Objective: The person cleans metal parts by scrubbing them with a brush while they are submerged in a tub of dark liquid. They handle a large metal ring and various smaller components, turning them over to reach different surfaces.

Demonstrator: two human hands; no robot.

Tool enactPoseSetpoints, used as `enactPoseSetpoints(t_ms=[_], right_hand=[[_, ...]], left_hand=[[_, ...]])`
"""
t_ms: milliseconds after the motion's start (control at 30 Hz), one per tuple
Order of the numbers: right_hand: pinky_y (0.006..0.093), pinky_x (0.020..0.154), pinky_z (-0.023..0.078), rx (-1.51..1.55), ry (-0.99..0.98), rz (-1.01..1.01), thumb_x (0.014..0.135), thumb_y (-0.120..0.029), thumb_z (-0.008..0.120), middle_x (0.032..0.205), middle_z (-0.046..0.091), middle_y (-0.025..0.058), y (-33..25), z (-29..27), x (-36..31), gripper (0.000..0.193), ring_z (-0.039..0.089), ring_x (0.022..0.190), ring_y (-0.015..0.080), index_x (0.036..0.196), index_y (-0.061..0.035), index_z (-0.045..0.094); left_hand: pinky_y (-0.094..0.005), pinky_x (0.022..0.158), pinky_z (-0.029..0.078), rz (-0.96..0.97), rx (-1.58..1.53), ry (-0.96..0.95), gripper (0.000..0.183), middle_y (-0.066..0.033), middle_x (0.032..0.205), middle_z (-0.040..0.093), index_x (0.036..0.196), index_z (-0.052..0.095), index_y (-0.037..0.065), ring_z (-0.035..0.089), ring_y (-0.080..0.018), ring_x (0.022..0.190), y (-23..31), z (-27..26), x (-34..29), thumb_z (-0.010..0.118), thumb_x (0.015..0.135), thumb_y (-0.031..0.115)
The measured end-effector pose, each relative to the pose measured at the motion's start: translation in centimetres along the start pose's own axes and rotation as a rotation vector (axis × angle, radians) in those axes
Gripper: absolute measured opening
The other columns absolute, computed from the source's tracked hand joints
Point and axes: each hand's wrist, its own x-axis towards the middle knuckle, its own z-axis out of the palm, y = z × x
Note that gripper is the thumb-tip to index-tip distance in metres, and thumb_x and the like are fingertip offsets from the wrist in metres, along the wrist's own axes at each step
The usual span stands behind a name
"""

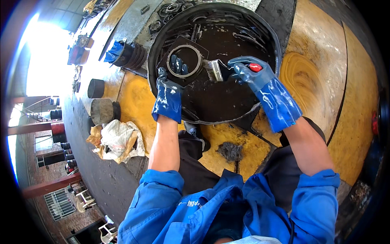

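My left hand, in a wet blue rubber glove, grips a dark square metal flange with a raised light ring. Its fingertips show through the ring's opening, and its thumb lies on the near side. My right hand, gloved alike, is closed round a flat paintbrush with a red handle. The bristles point left and are at or very near the ring's right side; contact is hard to tell. Both hands are over a large round black tub of dark liquid. Several metal parts lie along its far inner wall.
Left of the tub stand a dark can with blue material and two short cylinders. A crumpled plastic bag lies nearer. Yellow-stained sheets cover the floor, with a dark fibrous clump between my legs. More metal rings lie beyond.
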Motion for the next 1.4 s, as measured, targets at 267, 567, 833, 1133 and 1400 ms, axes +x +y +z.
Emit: enactPoseSetpoints(t_ms=[267, 567, 833, 1133, 1400], right_hand=[[0.0246, 0.074, 0.057, 0.034, 0.122, -0.017, 0.098, -0.014, 0.07, 0.099, 0.076, 0.0036, -0.8, -1.4, 0.5, 0.016, 0.069, 0.086, 0.009, 0.11, -0.0055, 0.077], [0.025, 0.075, 0.057, 0.036, 0.174, -0.045, 0.098, -0.014, 0.07, 0.099, 0.076, 0.004, -1.5, -1.9, 1.3, 0.017, 0.07, 0.087, 0.0095, 0.11, -0.0053, 0.077], [0.0254, 0.075, 0.058, 0.051, 0.168, -0.026, 0.098, -0.015, 0.071, 0.1, 0.076, 0.0044, -1.8, -2.0, 1.4, 0.017, 0.07, 0.087, 0.0099, 0.111, -0.0051, 0.077], [0.0257, 0.076, 0.058, 0.051, 0.156, 0.047, 0.098, -0.015, 0.071, 0.1, 0.076, 0.0048, -2.5, -2.0, 0.9, 0.018, 0.07, 0.087, 0.0104, 0.111, -0.0048, 0.076], [0.0306, 0.069, 0.058, 0.297, 0.183, 0.176, 0.098, -0.024, 0.071, 0.109, 0.075, 0.0087, -2.5, -1.0, 1.0, 0.027, 0.075, 0.088, 0.0221, 0.119, -0.007, 0.073]], left_hand=[[-0.0422, 0.113, 0.043, -0.075, -0.195, 0.53, 0.032, -0.011, 0.103, 0.075, 0.123, 0.07, 0.006, 0.069, -0.0215, 0.097, 0.5, -0.5, 0.1, 0.047, 0.1, 0.011], [-0.0377, 0.098, 0.049, -0.278, -0.863, 0.274, 0.025, -0.0093, 0.092, 0.072, 0.117, 0.069, 0.006, 0.066, -0.021, 0.086, 1.0, 0.4, 1.3, 0.051, 0.1, 0.011], [-0.0355, 0.083, 0.054, -0.281, -3.22, 0.313, 0.024, -0.0082, 0.093, 0.07, 0.121, 0.064, 0.005, 0.064, -0.0196, 0.078, 1.7, -3.2, 3.8, 0.056, 0.103, 0.019], [-0.0348, 0.069, 0.054, -0.487, -2.986, 0.497, 0.028, -0.0067, 0.086, 0.065, 0.117, 0.062, 0.007, 0.058, -0.0165, 0.07, 2.6, -2.2, 4.7, 0.058, 0.105, 0.032], [-0.0335, 0.068, 0.053, -0.551, -2.879, 0.411, 0.027, -0.0059, 0.085, 0.066, 0.114, 0.063, 0.007, 0.058, -0.0157, 0.069, 3.8, -3.3, 3.9, 0.059, 0.105, 0.032]])
